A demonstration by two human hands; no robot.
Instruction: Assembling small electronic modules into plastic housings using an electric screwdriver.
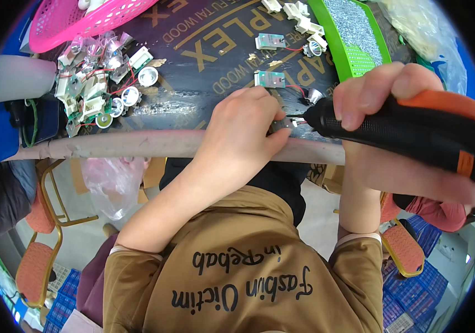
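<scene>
Wrapped in my right hand (385,166) is a black and orange power screwdriver (410,136), lying nearly level and pointing left. Its tip meets a small part at the table's front edge, close to my left fingertips. My left hand (240,130) is closed with thumb and fingers pinching a small grey piece (280,125), mostly covered by the fingers. Just beyond lies a white holder with a green circuit board (270,79), joined by red wire to a small reflector lamp (314,96). A similar board (270,41) with its lamp (315,48) sits farther back.
A heap of boards, wires and reflectors (90,100) covers the left, near a pink basket (62,33). A green tray (358,65) of silvery small pieces stands back right, beside a clear plastic bag (432,33). White holders (298,15) lie far back. People sit on both sides.
</scene>
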